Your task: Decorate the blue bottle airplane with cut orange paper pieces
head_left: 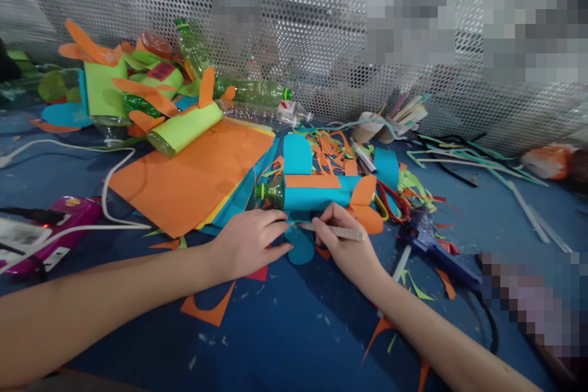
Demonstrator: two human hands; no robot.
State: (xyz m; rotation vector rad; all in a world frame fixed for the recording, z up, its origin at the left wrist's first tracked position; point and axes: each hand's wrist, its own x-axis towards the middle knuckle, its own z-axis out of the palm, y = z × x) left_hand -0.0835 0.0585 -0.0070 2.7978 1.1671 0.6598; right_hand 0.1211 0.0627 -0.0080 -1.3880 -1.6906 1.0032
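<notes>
Right of centre, my right hand point(346, 245) is closed round a pale pen-like stick point(344, 232), its thin tip pointing left over a blue paper piece. That blue paper piece point(301, 248) has a rounded lower end and lies on the table. My left hand point(252, 242) rests flat beside it, fingers spread and fingertips at its left edge. Just beyond both hands lies a plastic bottle point(275, 192) wrapped in blue paper, with an orange strip and orange rounded flaps. A second blue rounded flap point(297, 154) stands behind the bottle.
Orange paper sheets point(193, 177) are stacked at left, near decorated bottles point(186, 128). A blue glue gun point(441, 251) and red-handled scissors point(395, 205) lie at right among paper scraps point(328, 150). A purple power strip point(59, 236) with white cables sits far left. Perforated metal point(312, 37) closes the back.
</notes>
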